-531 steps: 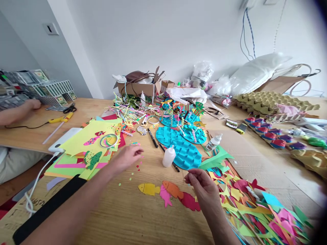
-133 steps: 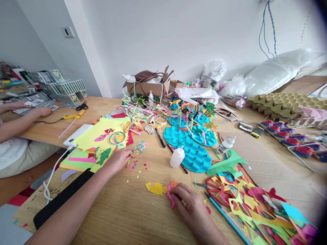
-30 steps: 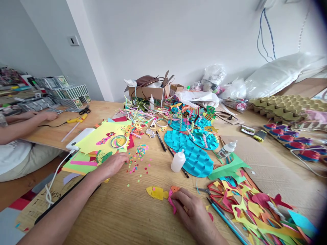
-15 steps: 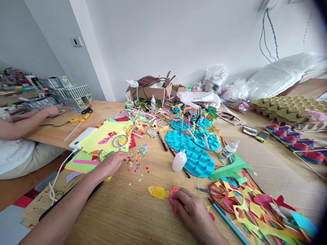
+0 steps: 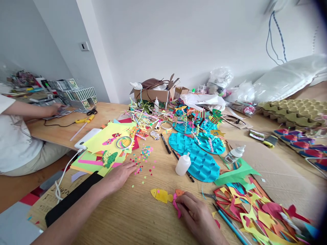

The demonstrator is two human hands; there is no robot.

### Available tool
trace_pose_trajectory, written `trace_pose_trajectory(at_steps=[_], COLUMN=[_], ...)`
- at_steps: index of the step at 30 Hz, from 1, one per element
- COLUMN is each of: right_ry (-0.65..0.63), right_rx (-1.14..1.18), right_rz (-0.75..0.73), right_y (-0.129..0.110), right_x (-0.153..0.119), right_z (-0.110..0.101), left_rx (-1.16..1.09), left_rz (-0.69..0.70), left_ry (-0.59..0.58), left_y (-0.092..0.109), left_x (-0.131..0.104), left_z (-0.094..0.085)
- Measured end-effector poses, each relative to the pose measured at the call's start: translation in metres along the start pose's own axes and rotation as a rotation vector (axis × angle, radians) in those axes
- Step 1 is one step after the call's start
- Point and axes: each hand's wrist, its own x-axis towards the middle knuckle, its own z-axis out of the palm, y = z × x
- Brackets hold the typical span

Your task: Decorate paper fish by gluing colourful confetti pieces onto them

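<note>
My left hand (image 5: 122,176) lies low over the table, fingers stretched forward, with the fingertips at the edge of scattered colored paper confetti (image 5: 146,153). Whether a dot sits under the fingertips is hidden. With curled fingers, my right hand (image 5: 196,211) grips a pink paper fish (image 5: 175,201), partly covered by the fingers. Behind it an orange paper piece (image 5: 179,192) shows. Just left lies a yellow paper fish (image 5: 160,195) with a pink dot on it. A white glue bottle (image 5: 183,164) stands beyond, beside a blue textured paper oval (image 5: 200,163).
Paper scraps (image 5: 265,214) and red-handled scissors (image 5: 224,201) lie at the right. Yellow sheets (image 5: 112,136) bear decorated fish and a tape roll (image 5: 124,143). Pens (image 5: 165,143), a second glue bottle (image 5: 234,154) and egg trays (image 5: 293,110) stand around. Another person (image 5: 20,136) works at far left.
The view has shifted, so things appear slightly further right. My left hand has drawn back a little toward me and flattened beside the confetti. My right hand stays on the pink fish.
</note>
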Motion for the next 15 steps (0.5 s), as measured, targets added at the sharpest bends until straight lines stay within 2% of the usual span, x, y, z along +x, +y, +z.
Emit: trace_pose_trajectory(at_steps=[9,15], right_ry=[0.014,-0.004], right_rx=[-0.007,-0.001], right_rz=[-0.056,-0.016], right_y=[0.005,0.003], right_x=[0.001,0.000], right_z=[0.001,0.000], left_rx=[-0.074,-0.093], left_rz=[0.034,-0.047], left_ry=[0.005,0.171], left_y=[0.014,0.008], left_x=[0.001,0.003], left_z=[0.000,-0.022])
